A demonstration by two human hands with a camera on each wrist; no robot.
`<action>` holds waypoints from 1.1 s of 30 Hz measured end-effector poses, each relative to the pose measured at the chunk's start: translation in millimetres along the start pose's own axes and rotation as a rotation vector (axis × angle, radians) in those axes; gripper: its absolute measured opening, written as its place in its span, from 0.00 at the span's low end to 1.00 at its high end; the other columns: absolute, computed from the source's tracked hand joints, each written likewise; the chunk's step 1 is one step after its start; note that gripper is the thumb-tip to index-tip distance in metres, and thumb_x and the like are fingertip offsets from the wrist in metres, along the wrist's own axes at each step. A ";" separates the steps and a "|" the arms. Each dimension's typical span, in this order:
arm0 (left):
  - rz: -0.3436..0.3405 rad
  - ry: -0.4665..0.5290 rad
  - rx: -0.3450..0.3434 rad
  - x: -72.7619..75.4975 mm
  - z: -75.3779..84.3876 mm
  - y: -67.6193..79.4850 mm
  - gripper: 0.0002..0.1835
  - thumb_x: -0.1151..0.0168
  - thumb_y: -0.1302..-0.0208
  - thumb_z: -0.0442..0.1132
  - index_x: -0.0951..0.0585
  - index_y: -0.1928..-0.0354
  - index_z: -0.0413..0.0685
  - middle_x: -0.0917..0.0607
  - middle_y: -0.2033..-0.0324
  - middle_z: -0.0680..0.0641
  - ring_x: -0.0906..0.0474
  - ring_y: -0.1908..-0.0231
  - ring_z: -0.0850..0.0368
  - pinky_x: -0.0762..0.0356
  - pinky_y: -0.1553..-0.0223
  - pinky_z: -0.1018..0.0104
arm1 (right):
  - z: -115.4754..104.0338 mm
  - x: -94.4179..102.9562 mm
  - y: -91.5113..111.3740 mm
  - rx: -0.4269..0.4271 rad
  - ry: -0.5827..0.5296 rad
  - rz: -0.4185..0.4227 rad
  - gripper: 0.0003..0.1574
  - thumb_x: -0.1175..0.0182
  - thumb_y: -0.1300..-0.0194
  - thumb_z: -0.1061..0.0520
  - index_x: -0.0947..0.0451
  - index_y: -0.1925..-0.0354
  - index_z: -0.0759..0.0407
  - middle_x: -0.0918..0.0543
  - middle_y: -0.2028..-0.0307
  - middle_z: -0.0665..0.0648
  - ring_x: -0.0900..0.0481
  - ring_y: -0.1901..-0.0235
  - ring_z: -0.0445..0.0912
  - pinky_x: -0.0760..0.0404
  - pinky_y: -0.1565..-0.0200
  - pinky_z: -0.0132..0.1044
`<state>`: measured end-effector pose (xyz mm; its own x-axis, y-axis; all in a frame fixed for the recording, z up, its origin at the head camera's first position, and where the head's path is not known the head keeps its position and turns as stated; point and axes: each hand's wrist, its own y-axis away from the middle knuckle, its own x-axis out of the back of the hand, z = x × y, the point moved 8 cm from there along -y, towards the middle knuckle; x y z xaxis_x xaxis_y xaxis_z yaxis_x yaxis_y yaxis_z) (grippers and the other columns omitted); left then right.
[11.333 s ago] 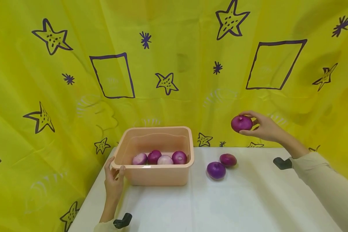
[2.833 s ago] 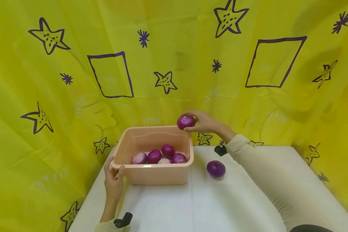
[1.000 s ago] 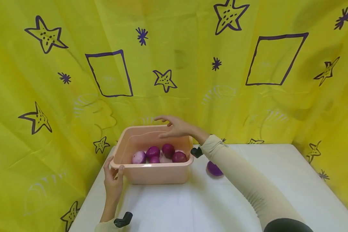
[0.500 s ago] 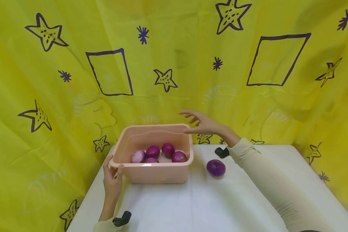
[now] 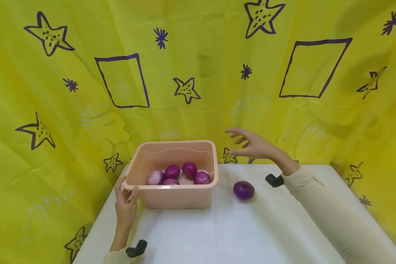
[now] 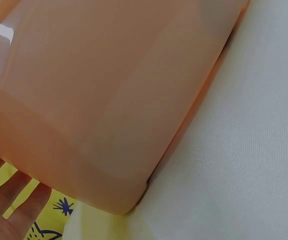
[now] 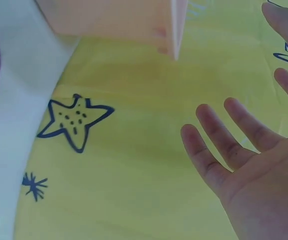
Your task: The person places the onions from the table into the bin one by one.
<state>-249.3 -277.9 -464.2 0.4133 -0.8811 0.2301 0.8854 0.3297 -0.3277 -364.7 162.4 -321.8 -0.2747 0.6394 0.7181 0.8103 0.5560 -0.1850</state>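
A peach plastic tub (image 5: 176, 198) stands on the white table, with several purple-red onions (image 5: 189, 170) inside. One onion in it, at the left, is paler (image 5: 156, 177). My left hand (image 5: 125, 209) holds the tub by its front left corner, thumb at the front and fingers along the side; the left wrist view shows those fingers (image 6: 14, 200) against the tub wall. My right hand (image 5: 254, 145) hangs in the air right of the tub with spread fingers, holding nothing. Below it on the table lies a single purple onion (image 5: 244, 190).
The white-covered table (image 5: 283, 220) ends at a yellow curtain (image 5: 211, 121) printed with stars and squares, which hangs behind and at both sides. A dark wrist device (image 5: 274, 180) sits on my right wrist and another (image 5: 136, 249) on my left.
Two onions from the table have gone into the tub, the later one let go by my right hand. That hand has since moved right, out over the table. My left hand stays at the corner.
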 end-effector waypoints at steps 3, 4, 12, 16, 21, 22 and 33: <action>-0.003 0.001 0.003 -0.3 0.2 0.3 0.35 0.43 0.23 0.44 0.47 0.21 0.58 0.38 0.23 0.42 0.30 0.33 0.35 0.31 0.52 0.87 | 8.5 -3.5 8.8 -0.005 0.000 0.001 0.48 0.27 0.36 0.47 0.37 0.24 0.47 0.26 0.33 0.63 0.22 0.41 0.60 0.21 0.42 0.61; -0.004 0.004 0.002 -0.4 0.6 0.2 0.35 0.43 0.23 0.44 0.47 0.21 0.58 0.38 0.23 0.42 0.30 0.33 0.35 0.31 0.52 0.87 | 12.7 -5.1 12.1 -0.008 0.000 0.005 0.48 0.27 0.37 0.48 0.36 0.25 0.46 0.26 0.34 0.63 0.22 0.42 0.60 0.21 0.43 0.61; -0.003 0.025 -0.013 -1.0 2.4 -1.0 0.35 0.42 0.24 0.43 0.46 0.21 0.58 0.38 0.23 0.42 0.28 0.34 0.35 0.30 0.53 0.87 | 52.8 -33.6 46.3 -0.084 -0.017 -0.036 0.50 0.27 0.37 0.45 0.38 0.24 0.48 0.28 0.32 0.65 0.22 0.42 0.61 0.19 0.45 0.58; -0.005 0.024 -0.014 -1.0 3.1 -1.3 0.35 0.43 0.23 0.43 0.46 0.21 0.58 0.38 0.22 0.42 0.29 0.34 0.35 0.29 0.53 0.87 | 73.5 -51.7 61.9 -0.131 -0.059 -0.079 0.50 0.28 0.36 0.45 0.40 0.23 0.49 0.30 0.32 0.67 0.24 0.41 0.63 0.19 0.45 0.57; -0.001 0.020 -0.018 -0.6 4.9 -0.9 0.35 0.43 0.23 0.43 0.46 0.21 0.58 0.37 0.23 0.41 0.27 0.36 0.37 0.29 0.53 0.87 | 94.0 -71.8 76.4 -0.151 -0.089 -0.110 0.50 0.28 0.35 0.46 0.40 0.23 0.51 0.32 0.32 0.70 0.24 0.42 0.68 0.19 0.46 0.58; -0.002 0.019 -0.020 -0.7 4.7 -1.0 0.35 0.43 0.23 0.42 0.46 0.21 0.57 0.37 0.23 0.40 0.27 0.36 0.37 0.29 0.53 0.87 | 97.4 -75.3 78.9 -0.159 -0.092 -0.114 0.50 0.28 0.35 0.46 0.40 0.23 0.50 0.32 0.32 0.71 0.23 0.42 0.68 0.19 0.46 0.59; 0.002 0.024 -0.021 0.6 3.7 1.0 0.34 0.44 0.23 0.43 0.45 0.21 0.59 0.36 0.24 0.40 0.27 0.36 0.36 0.29 0.52 0.87 | 108.8 -102.2 95.0 -0.157 -0.148 -0.191 0.51 0.25 0.38 0.53 0.39 0.25 0.56 0.30 0.37 0.73 0.20 0.50 0.59 0.19 0.48 0.57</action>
<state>-247.3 -276.8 -461.0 0.4095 -0.8884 0.2076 0.8799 0.3245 -0.3472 -316.0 207.7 -485.7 -0.4930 0.6081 0.6222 0.8039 0.5920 0.0584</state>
